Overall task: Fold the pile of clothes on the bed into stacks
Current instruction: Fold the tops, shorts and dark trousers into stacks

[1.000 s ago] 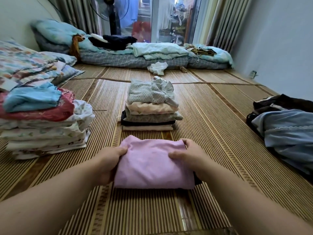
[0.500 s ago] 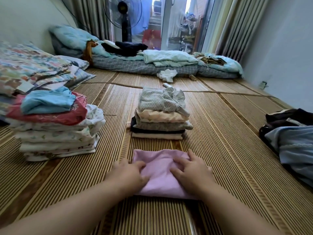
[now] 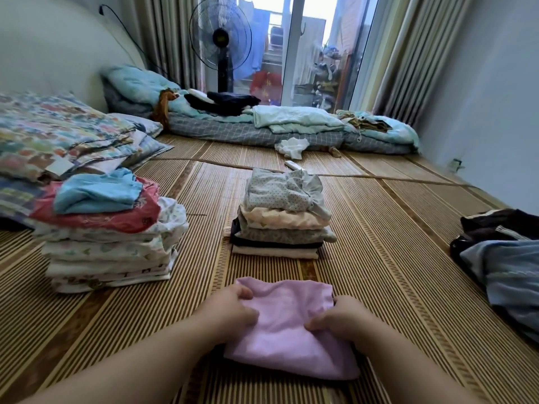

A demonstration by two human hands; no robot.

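pink garment [image 3: 287,330] between gripping fingers [image 3: 316,323]

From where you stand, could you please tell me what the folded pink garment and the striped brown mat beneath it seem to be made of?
The folded pink garment: soft matte knit, probably cotton; it creases and dents without shine. The striped brown mat: likely woven bamboo or reed slats; fine parallel ribs, slight sheen.

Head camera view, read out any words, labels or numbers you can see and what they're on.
Nothing is legible.
Red banner outdoors: yellowish marks, too blurred.
White tag on the floral quilt: unreadable.
Red garment: small dark mark, too small.
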